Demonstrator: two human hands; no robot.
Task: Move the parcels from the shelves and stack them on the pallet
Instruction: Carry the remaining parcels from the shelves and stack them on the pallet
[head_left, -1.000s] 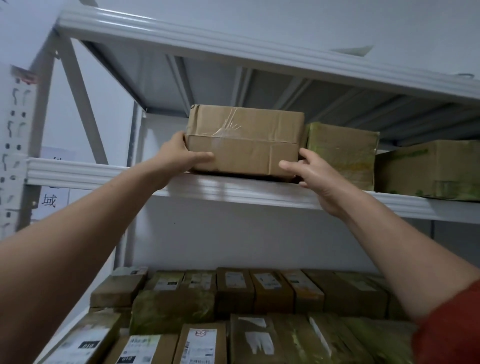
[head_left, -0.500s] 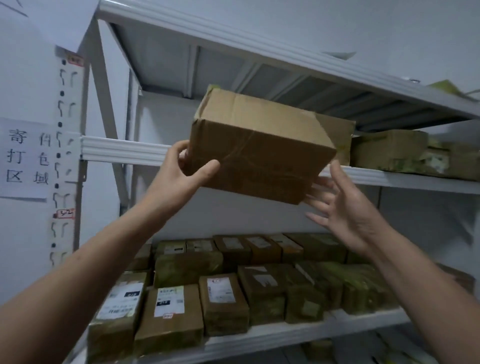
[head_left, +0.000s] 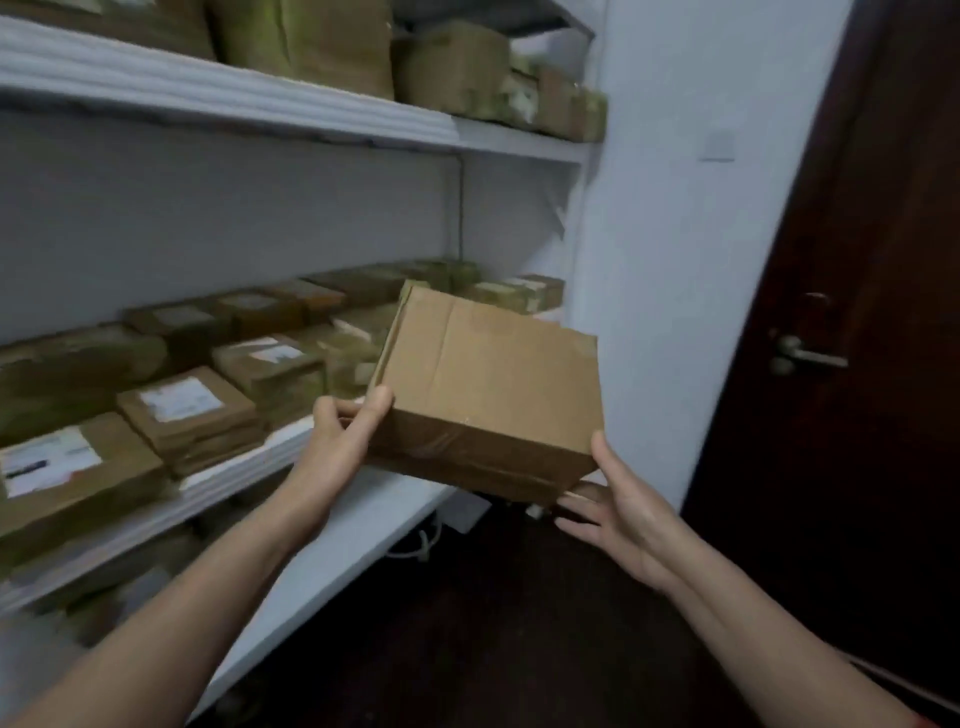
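Note:
A plain brown cardboard parcel (head_left: 493, 384) is held in the air in front of the middle shelf (head_left: 234, 478), tilted with its near edge down. My left hand (head_left: 343, 447) grips its near left corner, thumb against the side and fingers curled behind. At the near right corner my right hand (head_left: 623, 509) supports the parcel from below with straight fingers, thumb up along the edge. No pallet is in view.
Several labelled parcels (head_left: 187, 410) lie on the middle shelf and more parcels (head_left: 311, 41) stand on the upper shelf (head_left: 234, 88). A white wall and a dark door (head_left: 857, 260) with a metal handle (head_left: 802, 356) are on the right. The floor below is dark.
The parcel has come off the upper shelf and down to the middle shelf's height. My view has swung right toward the door. My right hand now touches the parcel's underside.

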